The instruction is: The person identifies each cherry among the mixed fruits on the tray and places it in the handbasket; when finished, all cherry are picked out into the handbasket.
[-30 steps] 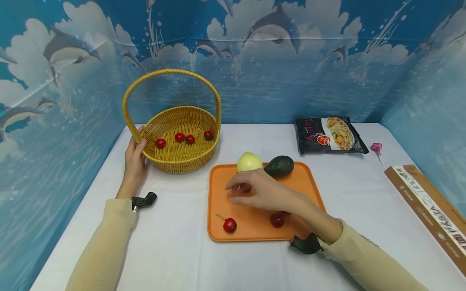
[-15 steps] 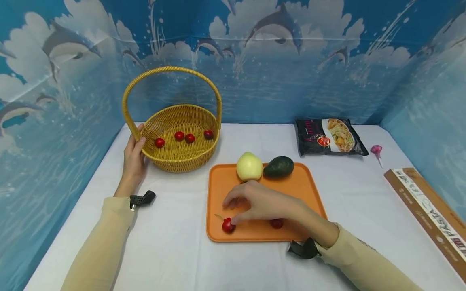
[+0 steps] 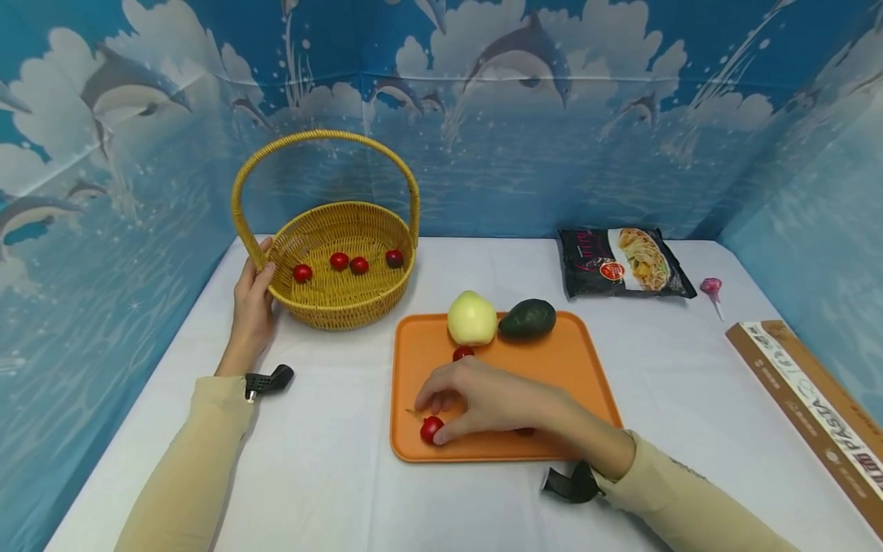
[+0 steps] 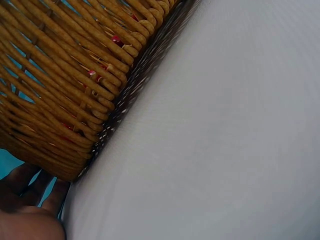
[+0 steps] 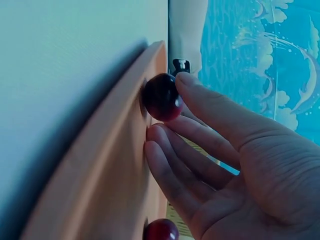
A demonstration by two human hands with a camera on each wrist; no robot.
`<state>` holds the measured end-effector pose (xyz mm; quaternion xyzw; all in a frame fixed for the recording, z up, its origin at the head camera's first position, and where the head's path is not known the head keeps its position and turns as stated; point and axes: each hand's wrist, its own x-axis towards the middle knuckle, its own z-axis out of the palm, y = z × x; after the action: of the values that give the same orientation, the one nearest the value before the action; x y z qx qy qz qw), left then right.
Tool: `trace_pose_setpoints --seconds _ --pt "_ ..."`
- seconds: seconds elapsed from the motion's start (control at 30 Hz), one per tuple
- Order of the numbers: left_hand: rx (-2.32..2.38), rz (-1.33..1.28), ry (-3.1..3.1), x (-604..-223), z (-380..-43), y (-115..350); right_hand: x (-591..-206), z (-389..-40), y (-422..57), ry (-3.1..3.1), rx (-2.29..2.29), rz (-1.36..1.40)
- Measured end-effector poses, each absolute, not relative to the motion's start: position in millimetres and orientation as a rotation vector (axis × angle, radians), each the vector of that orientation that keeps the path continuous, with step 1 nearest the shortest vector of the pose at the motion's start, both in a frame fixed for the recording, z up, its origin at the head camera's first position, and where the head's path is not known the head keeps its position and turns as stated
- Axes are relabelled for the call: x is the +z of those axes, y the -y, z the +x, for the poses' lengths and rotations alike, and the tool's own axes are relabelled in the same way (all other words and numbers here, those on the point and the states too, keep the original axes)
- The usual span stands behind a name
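My left hand [image 3: 253, 310] grips the left side of a yellow wicker basket [image 3: 338, 316], thumb at the handle's base. In the left wrist view its fingers reach behind the woven wall [image 4: 60, 100]. Several red cherries [image 3: 302, 273] lie inside the basket. Over the orange tray [image 3: 566, 368], my right hand [image 3: 490, 399] has thumb and fingers around a red cherry [image 3: 431, 430] with a stem, near the tray's front left corner. The right wrist view shows the thumb tip against this dark cherry [image 5: 162, 97], fingers behind it.
On the tray are a pale green round fruit [image 3: 472, 318], an avocado [image 3: 528, 319], a cherry [image 3: 464, 353] and another cherry [image 3: 524, 432] partly behind the right hand. Right of it lie a black noodle packet [image 3: 624, 262], a lollipop [image 3: 711, 287] and a pasta box [image 3: 807, 410].
My right hand has moved down and left from the tray's middle to the stemmed cherry, uncovering the pale green fruit and a cherry below it. The left hand stays on the basket.
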<state>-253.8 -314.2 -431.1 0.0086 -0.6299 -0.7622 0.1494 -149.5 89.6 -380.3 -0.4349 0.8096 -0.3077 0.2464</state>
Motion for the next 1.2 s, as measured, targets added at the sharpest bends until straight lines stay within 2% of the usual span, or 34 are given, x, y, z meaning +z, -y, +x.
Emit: trace_pose_setpoints --seconds 1.2 --pt "-2.186 0.045 1.821 -429.5 -251.6 312.7 -387.0 -142.1 -80.0 -2.276 -0.851 -1.243"
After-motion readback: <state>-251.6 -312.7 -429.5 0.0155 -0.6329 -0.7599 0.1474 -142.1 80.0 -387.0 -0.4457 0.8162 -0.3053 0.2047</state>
